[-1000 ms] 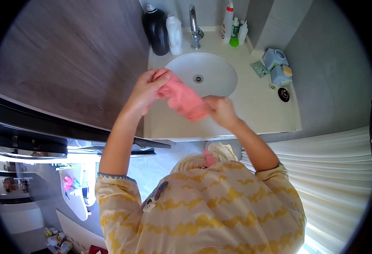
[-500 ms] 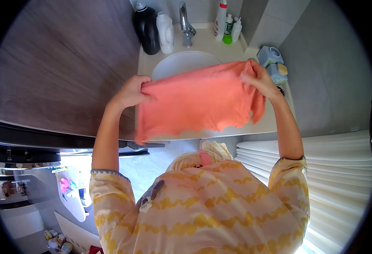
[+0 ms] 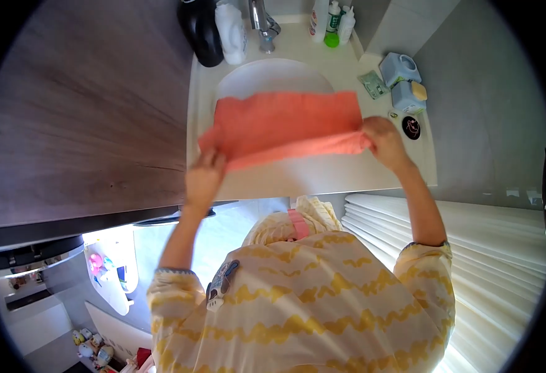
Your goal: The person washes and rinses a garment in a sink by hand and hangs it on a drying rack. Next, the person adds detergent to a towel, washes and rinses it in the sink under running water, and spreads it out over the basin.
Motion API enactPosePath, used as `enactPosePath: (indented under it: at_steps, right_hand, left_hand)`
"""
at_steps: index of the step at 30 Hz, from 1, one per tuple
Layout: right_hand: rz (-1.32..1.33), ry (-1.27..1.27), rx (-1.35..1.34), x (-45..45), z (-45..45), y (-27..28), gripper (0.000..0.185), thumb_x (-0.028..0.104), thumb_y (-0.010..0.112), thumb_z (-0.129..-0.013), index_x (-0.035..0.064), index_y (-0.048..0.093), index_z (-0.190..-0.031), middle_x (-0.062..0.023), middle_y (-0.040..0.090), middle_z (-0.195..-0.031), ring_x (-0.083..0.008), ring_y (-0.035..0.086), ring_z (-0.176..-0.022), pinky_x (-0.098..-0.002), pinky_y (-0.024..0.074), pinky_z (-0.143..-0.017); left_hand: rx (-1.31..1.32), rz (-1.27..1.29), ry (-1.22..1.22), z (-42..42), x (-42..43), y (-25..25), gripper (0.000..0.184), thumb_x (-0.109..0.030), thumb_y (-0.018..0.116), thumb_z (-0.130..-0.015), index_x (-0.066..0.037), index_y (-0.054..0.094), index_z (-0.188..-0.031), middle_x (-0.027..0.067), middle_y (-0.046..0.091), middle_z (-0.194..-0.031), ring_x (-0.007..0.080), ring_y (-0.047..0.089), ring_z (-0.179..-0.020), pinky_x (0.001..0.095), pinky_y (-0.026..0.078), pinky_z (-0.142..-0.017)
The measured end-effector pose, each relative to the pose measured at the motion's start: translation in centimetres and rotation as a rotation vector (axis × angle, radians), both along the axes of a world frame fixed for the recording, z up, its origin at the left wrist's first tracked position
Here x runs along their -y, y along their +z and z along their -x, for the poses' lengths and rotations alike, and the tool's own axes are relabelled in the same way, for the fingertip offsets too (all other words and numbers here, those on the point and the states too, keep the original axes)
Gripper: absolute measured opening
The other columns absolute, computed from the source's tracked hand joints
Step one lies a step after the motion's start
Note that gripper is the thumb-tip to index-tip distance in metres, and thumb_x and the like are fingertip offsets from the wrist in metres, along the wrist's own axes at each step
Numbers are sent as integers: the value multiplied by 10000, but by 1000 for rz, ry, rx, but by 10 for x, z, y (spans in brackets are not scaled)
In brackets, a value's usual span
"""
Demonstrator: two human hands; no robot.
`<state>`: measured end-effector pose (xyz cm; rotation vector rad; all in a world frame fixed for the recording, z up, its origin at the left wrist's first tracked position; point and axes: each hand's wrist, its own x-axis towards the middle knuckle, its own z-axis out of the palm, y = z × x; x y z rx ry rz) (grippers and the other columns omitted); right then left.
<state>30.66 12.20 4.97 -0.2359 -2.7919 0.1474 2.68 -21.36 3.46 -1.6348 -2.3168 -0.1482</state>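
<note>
A coral-coloured cloth [image 3: 288, 121], which looks like a towel or a garment, is stretched between my two hands over the front of the round sink [image 3: 273, 74]. My left hand [image 3: 206, 177] is closed on its near left corner. On the other side, my right hand [image 3: 382, 138] pinches the near right corner. The far edge of the cloth reaches over the basin, and its near part hangs above the pale countertop [image 3: 310, 174]. Slight motion blur softens the cloth and my left fingers.
Behind the sink stands a faucet [image 3: 263, 28], with a black bottle [image 3: 200, 34] and a white bottle [image 3: 231, 34] on its left. Several slim bottles stand at the back right. Blue-grey containers [image 3: 408, 96], a green packet [image 3: 373, 84] and a black round item [image 3: 411, 128] lie along the right edge.
The cloth has swung from hanging toward me to extending away over the sink. Both hands have come lower and nearer my body, the left one also turning. The right counter edge is now uncovered.
</note>
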Motion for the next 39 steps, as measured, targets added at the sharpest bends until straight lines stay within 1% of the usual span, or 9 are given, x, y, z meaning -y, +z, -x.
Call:
enactPosePath:
  at_steps: [4, 8, 12, 16, 23, 29, 33, 36, 39]
  right_hand:
    - [-62, -98, 430, 35, -55, -67, 381, 121, 638, -699, 122, 597, -1078, -74, 505, -1258, -258, 456, -1187, -490, 288, -1036]
    - [297, -476, 180, 65, -55, -87, 481, 223, 637, -760, 125, 523, -1216, -78, 387, -1373, -307, 310, -1293, -570, 230, -1032]
    - [222, -628, -205, 100, 12, -147, 626, 347, 578, -817, 166, 351, -1371, -73, 225, -1470, -363, 128, -1360, -649, 108, -1022]
    - [157, -917, 230, 104, 37, -148, 595, 445, 425, -885, 236, 259, -1417, -63, 120, -1504, -341, 36, -1382, -699, 27, -985]
    - [102, -1120, 289, 5, 14, -168, 626, 549, 305, -899, 249, 195, -1437, -72, 76, -1512, -334, -11, -1385, -674, -25, -996]
    - [84, -1031, 346, 13, 45, -169, 639, 561, 271, -896, 238, 183, -1441, -66, 28, -1517, -332, -31, -1385, -650, -41, -1017]
    - [118, -1044, 421, 27, 49, -162, 636, 522, 307, -897, 235, 160, -1444, -70, 43, -1515, -349, 0, -1382, -656, 5, -1020]
    - [144, -1047, 343, 30, 36, -170, 646, 499, 362, -882, 222, 188, -1440, -65, 26, -1517, -348, 3, -1382, -661, 57, -1023]
    - [385, -971, 50, 31, 26, -218, 583, 437, 389, -885, 125, 338, -1375, -107, 200, -1478, -349, 112, -1367, -583, 124, -1063]
  left_hand:
    - [534, 86, 62, -80, 31, -72, 318, -252, 639, -795, -86, 579, -1060, 146, 543, -1041, 316, 610, -799, 381, 527, -639]
    - [677, -19, 309, -74, 27, -91, 349, -202, 628, -808, -84, 551, -1127, 169, 496, -1189, 343, 551, -1015, 418, 519, -726]
    - [326, -13, 163, -25, -22, -101, 454, -328, 517, -876, -138, 466, -1285, 167, 292, -1407, 342, 311, -1277, 523, 260, -1005]
    - [214, 158, 267, -34, -43, -126, 563, -463, 400, -897, -210, 325, -1394, 145, 121, -1491, 347, 50, -1377, 637, -32, -1024]
    - [347, 132, 205, -92, -108, -117, 538, -442, 455, -870, -237, 381, -1362, 183, 173, -1469, 378, 118, -1361, 664, 40, -1010]
    - [311, -11, 522, -32, -57, -140, 488, -368, 440, -910, -212, 376, -1368, 177, 195, -1465, 314, 233, -1340, 555, 118, -1067]
    - [212, -163, 527, 3, 15, -142, 359, -131, 421, -923, 17, 475, -1246, 182, 423, -1338, 323, 390, -1250, 381, 330, -1022]
    - [184, -232, 425, -5, 37, -149, 444, -39, 422, -876, -50, 419, -1320, 159, 367, -1382, 338, 368, -1261, 402, 346, -1028]
    - [23, -182, 381, -24, -6, -98, 474, -162, 447, -900, -118, 372, -1366, 209, 324, -1393, 378, 370, -1247, 424, 356, -1000]
